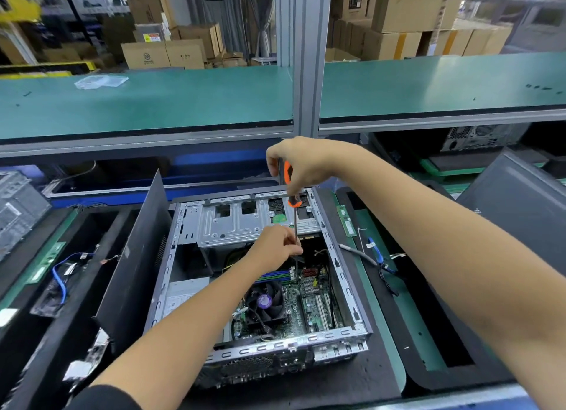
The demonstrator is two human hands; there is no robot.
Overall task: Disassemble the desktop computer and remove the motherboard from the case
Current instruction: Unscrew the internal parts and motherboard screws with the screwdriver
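Gripping the orange screwdriver from above, the right hand holds it upright over the open computer case. The left hand pinches its shaft. No writing is readable.

The case is open on top, so a hand can come in from above. The drive cage covers its far part. The fan stands on the motherboard. The side panel leans at the left wall.

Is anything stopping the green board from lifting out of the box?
Yes. The screwdriver shaft stands on the motherboard, both hands reach in, and the drive cage overhangs the case's far end.
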